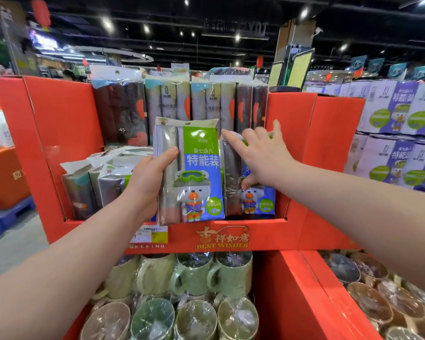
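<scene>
My left hand point(149, 179) grips a plastic pack of rolled bags point(194, 177) with a green and blue label and a cartoon bear, holding it upright in front of the red cardboard display point(66, 133). A second pack of the same kind point(233, 182) stands on the shelf just to the right. My right hand point(260, 153) rests on that second pack, fingers spread over its top and thumb down its front.
More packs stand in rows at the back of the shelf point(177, 99) and lie toppled at its left point(101, 177). Below, a red bin holds wrapped green mugs point(194, 273) and bowls point(368, 303). Stacked purple-and-white boxes point(398, 123) fill the right. A price tag point(150, 233) hangs on the shelf's front edge.
</scene>
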Motion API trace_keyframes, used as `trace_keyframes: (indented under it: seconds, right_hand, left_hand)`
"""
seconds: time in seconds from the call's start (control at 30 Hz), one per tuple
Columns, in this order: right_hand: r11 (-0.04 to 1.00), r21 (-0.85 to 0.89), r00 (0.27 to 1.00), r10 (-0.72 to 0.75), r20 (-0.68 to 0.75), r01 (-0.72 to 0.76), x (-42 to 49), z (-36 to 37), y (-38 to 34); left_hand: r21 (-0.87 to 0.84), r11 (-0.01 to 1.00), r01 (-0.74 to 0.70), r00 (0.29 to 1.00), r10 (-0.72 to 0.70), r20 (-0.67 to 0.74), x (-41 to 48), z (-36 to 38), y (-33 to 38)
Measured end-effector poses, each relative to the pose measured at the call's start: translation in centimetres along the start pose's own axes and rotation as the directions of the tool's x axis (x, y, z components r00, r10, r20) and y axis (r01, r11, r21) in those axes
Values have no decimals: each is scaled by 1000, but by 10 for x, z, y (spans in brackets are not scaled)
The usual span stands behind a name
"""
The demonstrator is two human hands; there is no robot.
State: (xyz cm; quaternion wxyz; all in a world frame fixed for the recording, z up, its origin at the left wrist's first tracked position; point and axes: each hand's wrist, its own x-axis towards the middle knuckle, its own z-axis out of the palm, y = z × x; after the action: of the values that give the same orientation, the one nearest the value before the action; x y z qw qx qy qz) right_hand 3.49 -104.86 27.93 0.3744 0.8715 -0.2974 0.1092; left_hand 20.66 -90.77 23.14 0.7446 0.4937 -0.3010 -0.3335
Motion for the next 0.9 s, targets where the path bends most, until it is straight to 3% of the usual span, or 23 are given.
trace_keyframes:
  seconds: [0.07, 0.3, 0.43, 0.6, 0.67, 0.73, 0.8, 0.87, 0.9]
  right_hand:
    - [999, 49, 1000, 5, 25, -6, -13, 4, -3]
    - [963, 267, 941, -54, 335, -39, -44, 11, -15]
    - [969, 233, 914, -20, 405, -82, -35, 9, -13]
    - [916, 360, 823, -63, 564, -176, -23, 5, -5]
    - [867, 459, 829, -106, 549, -194, -20, -14, 1]
    - [706, 674, 923, -72, 377, -220, -18, -39, 8]
    - [457, 872, 981, 6, 193, -174, -15, -63, 10]
    - [215, 959, 982, 24, 185, -186, -11, -77, 4]
    - [65, 965, 967, 29, 253, -254, -10, -79, 0]
  left_hand:
    - [4, 1000, 0, 1000, 0, -2, -3, 2, 2]
    - [-36, 999, 22, 999, -23, -24, -13, -1, 9]
    - [-64, 998, 23, 999, -26, -35, -20, -3, 12]
    - [-31, 999, 39, 997, -41, -61, -31, -4, 21]
    - [-6, 999, 31, 998, -32, -58, -35, -3, 25]
    - [52, 999, 4, 999, -1, -54, -38, 0, 28]
    - [99, 994, -46, 999, 48, -24, -38, 7, 31]
    - [140, 986, -88, 996, 87, 12, -43, 20, 35]
    - [142, 985, -98, 995, 97, 17, -44, 26, 37]
